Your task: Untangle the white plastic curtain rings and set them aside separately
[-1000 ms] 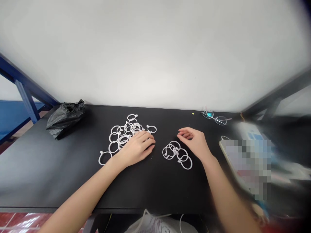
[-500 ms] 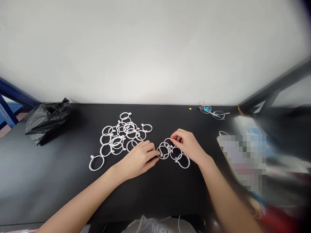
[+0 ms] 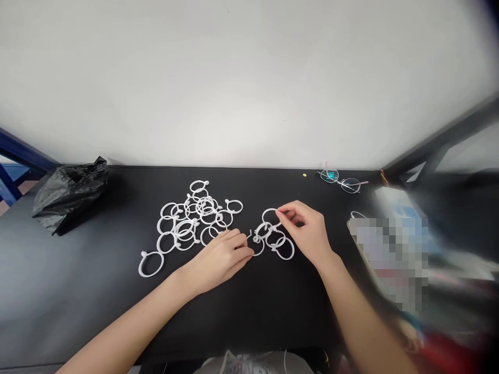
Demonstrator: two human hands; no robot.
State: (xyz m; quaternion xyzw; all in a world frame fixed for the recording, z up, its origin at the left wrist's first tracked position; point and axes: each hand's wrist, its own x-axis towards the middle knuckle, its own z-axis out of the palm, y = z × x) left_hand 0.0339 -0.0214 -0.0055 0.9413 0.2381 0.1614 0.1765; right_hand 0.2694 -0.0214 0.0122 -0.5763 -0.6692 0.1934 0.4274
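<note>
Several white plastic rings, each with a small tab on its rim, form two groups on the black table. My right hand (image 3: 304, 226) pinches the rim of a white ring (image 3: 266, 210) between thumb and fingertip, slightly above the smaller group. Further rings hang together below it, among them a lower right ring (image 3: 293, 250). My left hand (image 3: 226, 254) is closed at the left edge of this cluster, its fingers on another white ring (image 3: 262, 250); the fingertips are partly hidden. Behind my left hand lies the larger pile of rings (image 3: 186, 222), partly covered by that hand.
A crumpled black plastic bag (image 3: 70, 195) sits at the table's far left. Eyeglasses (image 3: 340, 181) lie at the back right, near a small yellow-green speck (image 3: 304, 175). A blurred-out flat item (image 3: 390, 259) and other clutter fill the right side. A pale wall (image 3: 249, 88) rises behind.
My right hand has lifted a little and moved right, pulling its ring up from the cluster. The joined rings have shifted and spread. My left hand stays nearly in place.
</note>
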